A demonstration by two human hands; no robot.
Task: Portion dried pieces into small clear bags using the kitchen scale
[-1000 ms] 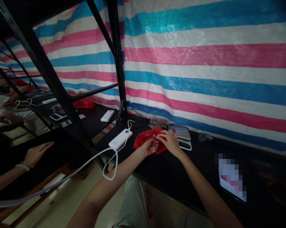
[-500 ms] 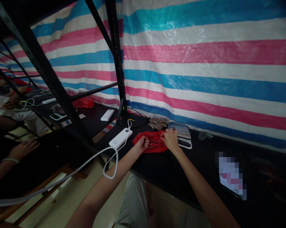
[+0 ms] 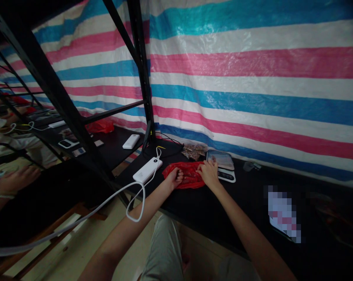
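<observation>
A red plastic bag (image 3: 191, 180) lies spread on the black table, its mouth facing up and small dark pieces inside, too small to name. At its left side is my left hand (image 3: 174, 178), fingers curled in over the bag; what they hold, if anything, is hidden. My right hand (image 3: 209, 173) pinches the bag's right edge from above, fingertips bent down onto the red film. Just beyond the right hand sit a white digital scale (image 3: 227, 175) and a clear-lidded flat box (image 3: 221, 159) resting partly over it.
A white power bank (image 3: 147, 170) with a looping white cable (image 3: 106, 199) lies left of the bag. Behind is a clear packet of small brown pieces (image 3: 195, 151). A phone with a blurred screen (image 3: 283, 214) lies right. A black metal post (image 3: 144, 78) rises at back left; another person's hand (image 3: 18, 179) shows far left.
Both my hands stay at the bag with almost the same grip. The view has shifted slightly. At far left, the other person's hand has moved left and slightly up.
</observation>
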